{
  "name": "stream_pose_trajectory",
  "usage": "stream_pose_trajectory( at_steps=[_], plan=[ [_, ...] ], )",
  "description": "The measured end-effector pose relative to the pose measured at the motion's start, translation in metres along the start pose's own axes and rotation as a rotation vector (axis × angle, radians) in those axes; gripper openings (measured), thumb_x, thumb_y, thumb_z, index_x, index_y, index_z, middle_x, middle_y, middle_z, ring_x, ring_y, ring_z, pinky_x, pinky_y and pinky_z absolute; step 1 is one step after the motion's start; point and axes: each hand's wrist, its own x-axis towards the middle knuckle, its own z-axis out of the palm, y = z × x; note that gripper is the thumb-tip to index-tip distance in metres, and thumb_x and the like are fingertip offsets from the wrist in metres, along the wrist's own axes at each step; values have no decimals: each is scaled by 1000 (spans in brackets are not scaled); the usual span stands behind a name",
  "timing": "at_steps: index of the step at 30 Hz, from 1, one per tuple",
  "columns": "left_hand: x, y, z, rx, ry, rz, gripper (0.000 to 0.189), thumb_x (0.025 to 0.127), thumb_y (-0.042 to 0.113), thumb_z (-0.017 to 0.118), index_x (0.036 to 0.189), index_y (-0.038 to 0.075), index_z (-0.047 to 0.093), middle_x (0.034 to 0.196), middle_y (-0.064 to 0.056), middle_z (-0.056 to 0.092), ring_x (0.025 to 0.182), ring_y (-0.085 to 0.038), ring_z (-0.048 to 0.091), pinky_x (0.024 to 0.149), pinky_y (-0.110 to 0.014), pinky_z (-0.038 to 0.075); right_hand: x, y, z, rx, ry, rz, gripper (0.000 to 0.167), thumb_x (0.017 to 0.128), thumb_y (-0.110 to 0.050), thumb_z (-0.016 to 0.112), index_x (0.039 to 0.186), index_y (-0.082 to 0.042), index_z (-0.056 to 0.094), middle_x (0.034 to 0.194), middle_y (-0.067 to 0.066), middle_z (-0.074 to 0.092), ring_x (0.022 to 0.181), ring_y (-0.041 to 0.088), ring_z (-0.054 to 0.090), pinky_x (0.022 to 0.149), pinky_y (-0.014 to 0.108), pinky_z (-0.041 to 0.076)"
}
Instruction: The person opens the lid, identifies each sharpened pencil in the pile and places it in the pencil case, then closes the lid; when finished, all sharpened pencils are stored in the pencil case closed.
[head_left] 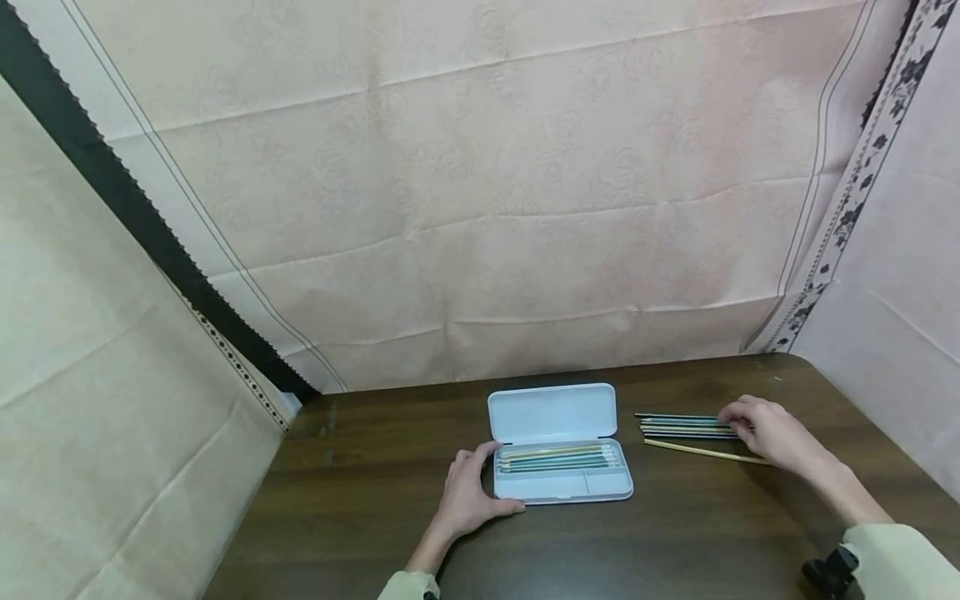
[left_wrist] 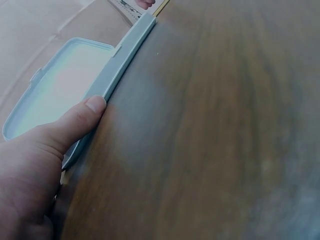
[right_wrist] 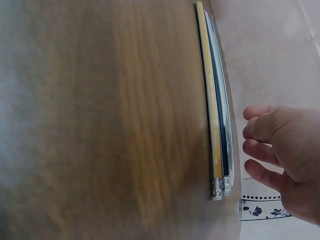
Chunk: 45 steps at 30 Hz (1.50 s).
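Observation:
A light-blue pencil case [head_left: 551,497] lies with its lid [head_left: 552,414] raised on the table. In its tray are several pencils [head_left: 555,459], yellowish and green. My left hand [head_left: 468,492] holds the case's left end, with the thumb along the front edge, as the left wrist view also shows. To the right of the case, several dark and pale pencils [head_left: 678,427] lie side by side, with a yellow pencil [right_wrist: 212,100] nearest the front. Over their right end is my right hand [head_left: 765,429], its fingers loosely bent; the right wrist view shows nothing between them.
The dark wooden table [head_left: 360,517] ends at the back against a pale cloth hanging [head_left: 525,208]. More cloth rises at the left [head_left: 112,417] and right sides. A black strap or device [head_left: 832,571] sits at the right cuff.

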Motion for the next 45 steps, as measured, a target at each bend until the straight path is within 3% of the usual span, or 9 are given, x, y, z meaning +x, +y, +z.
stream_pose_trajectory(
  at_steps=[10,18,26,45],
  plan=[
    [0,2,0,-9,2,7,98,64,61,89,143,16,51,131,-3,57,106,-19,43,88,-44,38,2,8,3,-10,26,-57,29,70,18,74,83,-8,71,81,-3,63,71,19,62,60,37,51],
    [1,5,-1,1,3,-3,99,63,61,89,143,16,51,127,-3,56,106,-20,43,87,-44,38,3,13,3,-15,-12,-20,29,71,18,73,83,-8,71,83,-1,63,74,23,63,63,42,51],
    [2,7,-1,-2,-4,-13,100,62,61,89,143,16,51,127,-4,55,105,-21,43,86,-43,38,4,15,3,-17,-22,-34,29,71,17,74,82,-9,71,81,-4,62,73,22,63,63,41,51],
    [0,5,-1,5,-14,-36,100,62,61,89,143,17,52,123,-4,54,104,-21,43,85,-42,38,9,17,5,12,-126,36,23,76,13,69,83,-9,72,82,-1,63,75,21,62,66,45,51]
  ],
)
